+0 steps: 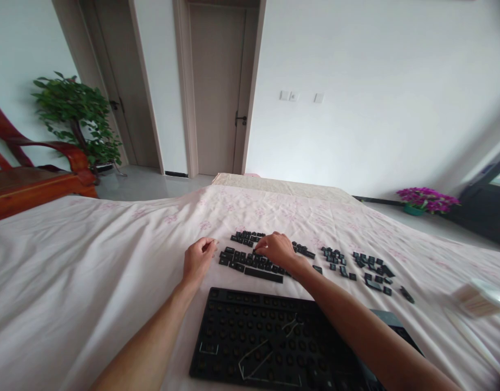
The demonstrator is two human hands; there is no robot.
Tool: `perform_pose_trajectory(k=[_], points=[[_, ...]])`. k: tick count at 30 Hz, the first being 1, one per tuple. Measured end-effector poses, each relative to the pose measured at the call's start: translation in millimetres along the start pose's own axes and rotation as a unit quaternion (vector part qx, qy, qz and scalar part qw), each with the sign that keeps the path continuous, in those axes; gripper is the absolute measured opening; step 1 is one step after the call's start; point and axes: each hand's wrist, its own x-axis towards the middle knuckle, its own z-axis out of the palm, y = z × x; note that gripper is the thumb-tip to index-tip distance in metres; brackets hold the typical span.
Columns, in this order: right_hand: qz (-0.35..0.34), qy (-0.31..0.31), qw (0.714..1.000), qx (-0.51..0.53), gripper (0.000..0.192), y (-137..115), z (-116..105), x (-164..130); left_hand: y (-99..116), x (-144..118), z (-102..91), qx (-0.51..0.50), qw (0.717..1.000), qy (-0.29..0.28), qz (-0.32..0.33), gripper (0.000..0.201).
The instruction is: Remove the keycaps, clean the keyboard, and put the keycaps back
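A black keyboard base (242, 331) with its keycaps off lies on the pale pink sheet (91, 271) close to me. Beyond it, rows of loose black keycaps (250, 263) are laid out on the sheet. My right hand (276, 250) reaches over those rows, fingertips down on a keycap near the middle. My left hand (198, 259) rests on the sheet just left of the keycaps, fingers curled loosely; I cannot see anything in it. A thin wire tool (270, 347) lies on the keyboard base.
More keycaps (368, 266) are scattered in groups to the right. A blurred pale container (480, 298) sits at the right edge. A red wooden chair (33, 179) and a potted plant (76, 117) stand at the left, purple flowers (425, 199) at the right, doors behind.
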Motion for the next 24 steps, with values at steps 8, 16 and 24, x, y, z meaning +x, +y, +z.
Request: perform_pose_trajectory(k=[8, 16, 24], points=[[0.049, 0.011, 0.998, -0.025, 0.016, 5, 0, 15, -3, 2, 0.5, 0.002, 1.000, -0.006, 0.005, 0.031], [0.039, 0.011, 0.999, -0.033, 0.017, 5, 1, 17, -2, 1, 0.0, 0.010, 1.000, -0.001, 0.004, 0.031], [0.058, 0.015, 0.998, -0.028, 0.021, 16, -19, 1, 0, 0, -0.4, 0.008, 1.000, -0.008, -0.005, 0.033]])
